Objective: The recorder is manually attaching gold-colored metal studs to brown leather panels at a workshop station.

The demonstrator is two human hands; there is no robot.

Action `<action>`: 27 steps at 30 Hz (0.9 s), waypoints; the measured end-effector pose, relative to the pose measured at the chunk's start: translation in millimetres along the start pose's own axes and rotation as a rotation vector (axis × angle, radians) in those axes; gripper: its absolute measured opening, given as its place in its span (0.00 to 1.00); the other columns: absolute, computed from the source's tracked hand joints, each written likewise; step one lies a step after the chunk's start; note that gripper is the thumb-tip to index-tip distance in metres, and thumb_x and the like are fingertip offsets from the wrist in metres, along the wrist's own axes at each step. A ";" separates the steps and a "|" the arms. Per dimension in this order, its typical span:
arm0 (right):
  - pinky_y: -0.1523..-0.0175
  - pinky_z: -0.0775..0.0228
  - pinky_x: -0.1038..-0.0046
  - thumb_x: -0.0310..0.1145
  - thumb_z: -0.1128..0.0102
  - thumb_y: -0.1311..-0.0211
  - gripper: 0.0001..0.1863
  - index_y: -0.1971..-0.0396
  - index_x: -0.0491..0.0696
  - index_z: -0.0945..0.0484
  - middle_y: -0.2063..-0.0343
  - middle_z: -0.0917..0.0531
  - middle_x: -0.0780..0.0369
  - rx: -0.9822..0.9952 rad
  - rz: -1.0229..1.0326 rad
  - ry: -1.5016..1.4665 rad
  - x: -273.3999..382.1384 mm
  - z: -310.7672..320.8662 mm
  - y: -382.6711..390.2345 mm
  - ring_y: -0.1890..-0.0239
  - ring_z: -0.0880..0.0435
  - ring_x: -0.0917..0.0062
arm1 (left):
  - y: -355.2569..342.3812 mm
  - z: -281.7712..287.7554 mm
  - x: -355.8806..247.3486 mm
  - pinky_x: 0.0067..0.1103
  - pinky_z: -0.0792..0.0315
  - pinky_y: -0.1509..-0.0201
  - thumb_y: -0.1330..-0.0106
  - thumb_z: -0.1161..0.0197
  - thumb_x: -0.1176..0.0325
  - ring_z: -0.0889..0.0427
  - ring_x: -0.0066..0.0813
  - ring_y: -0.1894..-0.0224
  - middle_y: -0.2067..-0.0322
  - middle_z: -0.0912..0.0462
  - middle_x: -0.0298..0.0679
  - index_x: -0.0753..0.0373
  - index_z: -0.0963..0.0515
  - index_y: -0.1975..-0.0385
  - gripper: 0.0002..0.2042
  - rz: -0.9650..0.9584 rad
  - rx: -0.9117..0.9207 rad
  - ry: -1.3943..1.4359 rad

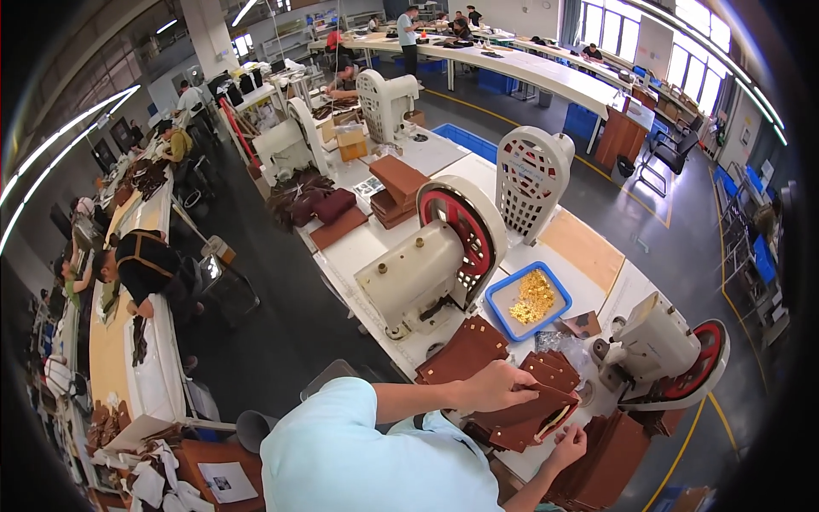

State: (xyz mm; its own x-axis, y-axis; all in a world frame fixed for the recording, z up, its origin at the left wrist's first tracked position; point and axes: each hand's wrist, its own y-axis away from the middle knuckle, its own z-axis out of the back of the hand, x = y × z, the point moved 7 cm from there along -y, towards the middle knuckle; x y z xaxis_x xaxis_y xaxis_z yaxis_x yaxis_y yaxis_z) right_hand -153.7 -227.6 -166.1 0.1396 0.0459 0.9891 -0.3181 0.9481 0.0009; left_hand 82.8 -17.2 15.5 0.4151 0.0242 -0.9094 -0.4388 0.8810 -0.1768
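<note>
My left hand point(499, 386) pinches the upper edge of a brown leather piece point(539, 413), which looks folded, with a pale strip along its opening. Close to that piece's right edge is my right hand point(566, 446), its fingers curled together; whatever they hold is too small to make out. Beyond my left hand lies a stack of brown leather panels point(465, 348) with small gold fittings at their corners. Another pile of brown leather panels point(607, 461) is beside my right hand. A blue tray point(492, 300) holds many small gold metal parts point(533, 297).
A cream press machine point(409, 273) with a red wheel stands left of the tray, and a second press machine point(653, 341) stands to the right. Clear plastic bags point(573, 348) lie between tray and leather. Brown blocks point(399, 183) sit farther back. Other people work at tables around.
</note>
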 end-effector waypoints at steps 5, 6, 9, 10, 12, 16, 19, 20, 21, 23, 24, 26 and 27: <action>0.76 0.27 0.76 0.36 0.37 0.37 0.17 0.58 0.36 0.21 0.73 0.17 0.60 0.209 -0.506 0.340 -121.8 5.8 21.8 0.78 0.18 0.77 | -2.1 -0.2 -2.4 0.23 0.22 0.62 0.38 0.35 0.66 0.14 0.30 0.70 0.69 0.14 0.45 0.65 0.18 0.57 0.13 0.011 0.028 -0.003; 0.76 0.27 0.76 0.36 0.37 0.37 0.17 0.58 0.36 0.21 0.73 0.17 0.60 0.207 -0.498 0.341 -120.8 2.2 25.2 0.78 0.18 0.77 | -2.2 -1.2 -4.2 0.23 0.22 0.62 0.38 0.35 0.66 0.15 0.29 0.70 0.69 0.14 0.44 0.64 0.18 0.56 0.13 0.014 0.042 0.006; 0.75 0.25 0.75 0.33 0.37 0.37 0.16 0.57 0.37 0.21 0.71 0.17 0.59 0.207 -0.487 0.367 -119.0 -6.5 29.4 0.77 0.17 0.76 | -1.1 -1.8 -8.4 0.24 0.22 0.62 0.38 0.36 0.67 0.15 0.30 0.70 0.70 0.14 0.43 0.63 0.19 0.56 0.13 0.002 0.032 0.038; 0.74 0.25 0.74 0.32 0.37 0.38 0.15 0.57 0.37 0.21 0.70 0.17 0.59 0.169 -0.511 0.353 -115.6 -6.7 30.1 0.76 0.17 0.75 | -0.6 -2.8 -7.1 0.24 0.22 0.62 0.38 0.36 0.67 0.15 0.30 0.70 0.70 0.14 0.43 0.63 0.19 0.56 0.13 -0.002 0.027 0.036; 0.74 0.24 0.73 0.31 0.37 0.38 0.14 0.57 0.37 0.21 0.70 0.17 0.58 0.125 -0.530 0.337 -117.0 -4.5 29.4 0.75 0.16 0.74 | -0.5 -9.9 -6.9 0.25 0.23 0.62 0.39 0.36 0.67 0.15 0.31 0.70 0.70 0.15 0.43 0.63 0.19 0.56 0.13 -0.049 0.081 0.018; 0.74 0.24 0.73 0.31 0.36 0.40 0.12 0.60 0.39 0.21 0.72 0.16 0.60 0.051 -0.581 0.052 -119.8 -9.3 33.4 0.74 0.17 0.74 | 1.4 -14.3 -6.3 0.25 0.23 0.62 0.39 0.36 0.67 0.15 0.33 0.70 0.71 0.15 0.43 0.63 0.19 0.57 0.12 -0.029 0.114 -0.005; 0.71 0.23 0.73 0.30 0.37 0.39 0.11 0.60 0.40 0.21 0.71 0.17 0.61 -0.038 -0.637 -0.134 -128.4 -9.3 38.3 0.73 0.17 0.74 | 1.3 -12.7 -8.5 0.25 0.23 0.61 0.39 0.36 0.67 0.15 0.34 0.70 0.71 0.15 0.43 0.63 0.18 0.58 0.12 -0.062 0.106 0.001; 0.70 0.22 0.73 0.29 0.37 0.39 0.10 0.60 0.41 0.21 0.70 0.17 0.61 -0.077 -0.654 -0.229 -136.4 -8.0 40.0 0.72 0.17 0.75 | 0.8 -11.7 -9.6 0.25 0.23 0.61 0.39 0.37 0.67 0.15 0.34 0.70 0.71 0.15 0.44 0.64 0.18 0.59 0.11 -0.050 0.107 -0.007; 0.70 0.22 0.73 0.29 0.37 0.39 0.10 0.60 0.41 0.21 0.70 0.17 0.61 -0.087 -0.654 -0.234 -144.3 -6.3 44.1 0.72 0.17 0.75 | -0.3 -13.0 -10.0 0.25 0.23 0.61 0.39 0.37 0.67 0.15 0.34 0.70 0.71 0.15 0.44 0.64 0.18 0.59 0.11 -0.038 0.117 -0.013; 0.71 0.22 0.74 0.29 0.37 0.38 0.09 0.60 0.41 0.22 0.70 0.17 0.62 -0.092 -0.550 -0.324 -151.5 -9.5 46.7 0.72 0.18 0.77 | -1.3 -13.9 -9.5 0.25 0.23 0.61 0.39 0.37 0.66 0.15 0.34 0.70 0.71 0.15 0.44 0.64 0.18 0.59 0.11 -0.059 0.121 -0.015; 0.71 0.22 0.74 0.29 0.37 0.38 0.09 0.60 0.41 0.22 0.70 0.17 0.62 -0.091 -0.550 -0.325 -158.2 -10.6 48.2 0.72 0.18 0.77 | -0.8 -14.3 -10.1 0.26 0.23 0.61 0.39 0.37 0.66 0.15 0.34 0.70 0.71 0.15 0.44 0.64 0.18 0.59 0.11 -0.074 0.118 -0.016; 0.72 0.22 0.77 0.27 0.38 0.37 0.07 0.62 0.41 0.21 0.70 0.17 0.64 -0.093 -0.523 -0.324 -168.9 -11.4 48.3 0.73 0.19 0.80 | -0.1 -15.9 -10.9 0.25 0.23 0.61 0.38 0.37 0.67 0.15 0.34 0.70 0.71 0.15 0.44 0.64 0.18 0.59 0.11 -0.061 0.128 -0.018; 0.72 0.22 0.77 0.27 0.38 0.37 0.07 0.62 0.41 0.21 0.70 0.17 0.64 -0.088 -0.520 -0.325 -164.8 -15.8 50.0 0.73 0.19 0.80 | -0.4 -15.8 -9.6 0.25 0.23 0.61 0.38 0.37 0.67 0.15 0.34 0.70 0.71 0.15 0.44 0.64 0.18 0.59 0.11 -0.045 0.132 -0.020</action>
State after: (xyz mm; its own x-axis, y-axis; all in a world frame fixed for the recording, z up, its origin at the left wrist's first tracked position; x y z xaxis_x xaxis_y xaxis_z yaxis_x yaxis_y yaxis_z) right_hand -177.8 -182.8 -331.3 -0.0414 -0.5147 0.8564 -0.2048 0.8433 0.4969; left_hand 66.4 -25.2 18.3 0.4486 -0.0079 -0.8937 -0.3111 0.9360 -0.1644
